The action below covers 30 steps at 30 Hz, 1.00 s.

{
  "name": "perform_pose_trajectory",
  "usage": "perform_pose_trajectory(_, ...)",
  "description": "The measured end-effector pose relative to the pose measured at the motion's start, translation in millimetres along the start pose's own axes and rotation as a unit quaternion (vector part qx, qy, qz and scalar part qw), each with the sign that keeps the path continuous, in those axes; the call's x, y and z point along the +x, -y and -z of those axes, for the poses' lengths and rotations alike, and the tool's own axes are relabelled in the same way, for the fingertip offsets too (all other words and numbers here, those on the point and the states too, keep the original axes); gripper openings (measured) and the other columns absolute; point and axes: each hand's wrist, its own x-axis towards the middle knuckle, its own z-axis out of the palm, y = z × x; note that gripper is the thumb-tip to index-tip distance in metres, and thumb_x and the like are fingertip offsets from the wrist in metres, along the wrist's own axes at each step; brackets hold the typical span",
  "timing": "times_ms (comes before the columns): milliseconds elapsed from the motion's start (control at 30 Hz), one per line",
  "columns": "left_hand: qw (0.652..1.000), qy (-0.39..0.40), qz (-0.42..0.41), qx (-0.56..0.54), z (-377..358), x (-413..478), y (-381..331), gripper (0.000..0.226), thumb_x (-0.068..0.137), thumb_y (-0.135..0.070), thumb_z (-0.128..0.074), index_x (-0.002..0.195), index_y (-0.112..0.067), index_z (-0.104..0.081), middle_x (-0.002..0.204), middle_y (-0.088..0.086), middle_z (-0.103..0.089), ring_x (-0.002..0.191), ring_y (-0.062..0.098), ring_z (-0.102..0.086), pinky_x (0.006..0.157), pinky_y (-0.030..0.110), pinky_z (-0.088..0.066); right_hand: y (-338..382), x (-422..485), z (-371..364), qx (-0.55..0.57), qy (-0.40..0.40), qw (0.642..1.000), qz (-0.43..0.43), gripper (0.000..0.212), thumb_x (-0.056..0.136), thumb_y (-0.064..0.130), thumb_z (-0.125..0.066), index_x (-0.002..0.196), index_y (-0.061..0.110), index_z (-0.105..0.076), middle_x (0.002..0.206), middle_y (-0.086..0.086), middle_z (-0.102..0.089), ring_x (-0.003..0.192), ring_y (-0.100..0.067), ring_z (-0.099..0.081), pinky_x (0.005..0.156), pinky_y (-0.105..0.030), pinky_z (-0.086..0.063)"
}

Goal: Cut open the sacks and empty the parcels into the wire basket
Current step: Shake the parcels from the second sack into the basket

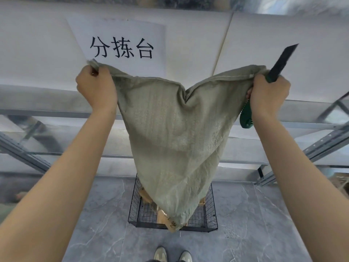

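A grey-green woven sack (173, 140) hangs upside down, held up high by its two upper corners. My left hand (96, 87) grips the left corner. My right hand (270, 93) grips the right corner together with a green-handled utility knife (281, 61), its dark blade pointing up and to the right. The sack's lower end dangles into a black wire basket (211, 205) on the floor. Brown cardboard parcels (145, 195) lie in the basket, partly hidden behind the sack.
A white wall sign with black characters (120, 46) hangs behind the sack. Metal shelving frames (321, 144) stand at left and right. The floor is grey marble tile (264, 233). My two shoes (171, 255) are just in front of the basket.
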Motion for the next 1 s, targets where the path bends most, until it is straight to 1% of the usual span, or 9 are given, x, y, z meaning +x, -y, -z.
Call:
perform_pose_trajectory(100,0.993,0.066,0.016,0.094,-2.6,-3.3,11.3,0.035,0.095,-0.017,-0.044,0.059,-0.017,-0.042,0.058,-0.007,-0.041,0.049,0.002,-0.038,0.050,0.011,-0.036,-8.0,4.6,-0.4,-0.074,0.097,0.991,-0.047,0.016,0.084,0.005,-0.048,0.070,0.014,-0.048,0.057,-0.005,-0.051,0.036,-0.009,-0.047,0.042,-0.021,-0.043)
perform_pose_trajectory(200,0.973,0.125,0.069,0.181,-3.3,-11.6,39.4,0.025,0.096,-0.016,-0.043,0.074,-0.008,-0.054,0.061,-0.003,-0.044,0.057,0.013,-0.045,0.053,0.023,-0.039,-29.9,1.6,-0.8,-0.168,0.165,0.968,-0.084,0.015,0.083,0.004,-0.049,0.071,0.012,-0.049,0.053,-0.007,-0.053,0.026,-0.004,-0.043,0.033,-0.013,-0.035)
perform_pose_trajectory(267,0.974,0.123,0.086,0.169,-2.1,-14.8,50.9,0.033,0.096,-0.016,-0.043,0.064,-0.011,-0.048,0.060,-0.002,-0.044,0.055,0.012,-0.042,0.058,0.029,-0.039,-43.7,0.0,0.1,-0.181,0.157,0.966,-0.094,0.016,0.084,0.004,-0.048,0.069,0.011,-0.049,0.048,-0.006,-0.054,0.025,-0.003,-0.042,0.033,-0.013,-0.036)
perform_pose_trajectory(400,0.980,0.089,0.101,0.145,4.8,-0.6,52.4,0.040,0.096,-0.023,-0.045,0.056,-0.017,-0.043,0.057,-0.002,-0.043,0.061,0.021,-0.046,0.072,0.039,-0.053,-46.6,6.0,4.2,-0.156,0.126,0.973,-0.113,0.014,0.082,0.003,-0.048,0.071,0.012,-0.049,0.030,0.006,-0.048,0.025,-0.004,-0.043,0.031,-0.011,-0.032)
perform_pose_trajectory(500,0.987,0.062,0.091,0.112,5.9,10.8,41.6,0.041,0.095,-0.022,-0.046,0.055,-0.017,-0.038,0.056,-0.003,-0.039,0.050,0.011,-0.037,0.061,0.029,-0.042,-34.5,15.2,7.8,-0.131,0.100,0.981,-0.099,0.016,0.083,0.004,-0.049,0.071,0.015,-0.048,0.046,-0.002,-0.054,0.025,-0.003,-0.044,0.031,-0.012,-0.034)
perform_pose_trajectory(567,0.991,0.055,0.087,0.089,5.3,16.7,35.2,0.039,0.093,-0.018,-0.048,0.056,-0.017,-0.037,0.057,-0.004,-0.040,0.049,0.007,-0.034,0.059,0.027,-0.039,-26.2,18.0,8.1,-0.115,0.093,0.985,-0.087,0.016,0.084,0.005,-0.050,0.072,0.015,-0.048,0.057,-0.006,-0.053,0.026,-0.003,-0.045,0.033,-0.013,-0.037)
perform_pose_trajectory(700,0.992,0.058,0.086,0.076,6.6,22.4,30.1,0.037,0.091,-0.016,-0.049,0.057,-0.018,-0.037,0.059,-0.005,-0.042,0.051,0.007,-0.036,0.062,0.029,-0.043,-22.2,16.1,6.5,-0.113,0.095,0.986,-0.082,0.016,0.084,0.006,-0.050,0.071,0.015,-0.048,0.057,-0.005,-0.052,0.027,-0.004,-0.045,0.034,-0.014,-0.037)
perform_pose_trajectory(900,0.992,0.055,0.097,0.062,12.0,25.6,33.2,0.033,0.090,-0.015,-0.050,0.058,-0.019,-0.044,0.062,-0.005,-0.047,0.057,0.009,-0.044,0.077,0.038,-0.056,-21.9,13.8,7.5,-0.104,0.069,0.988,-0.087,0.018,0.083,0.006,-0.048,0.069,0.017,-0.048,0.057,-0.003,-0.051,0.037,-0.009,-0.048,0.042,-0.020,-0.044)
perform_pose_trajectory(1000,0.993,0.051,0.099,0.044,11.9,28.4,30.7,0.031,0.089,-0.014,-0.050,0.058,-0.019,-0.045,0.061,-0.004,-0.047,0.059,0.013,-0.045,0.074,0.040,-0.057,-18.7,12.0,7.6,-0.084,0.041,0.993,-0.076,0.020,0.082,0.007,-0.047,0.066,0.017,-0.047,0.055,-0.001,-0.050,0.033,-0.005,-0.045,0.041,-0.019,-0.042)
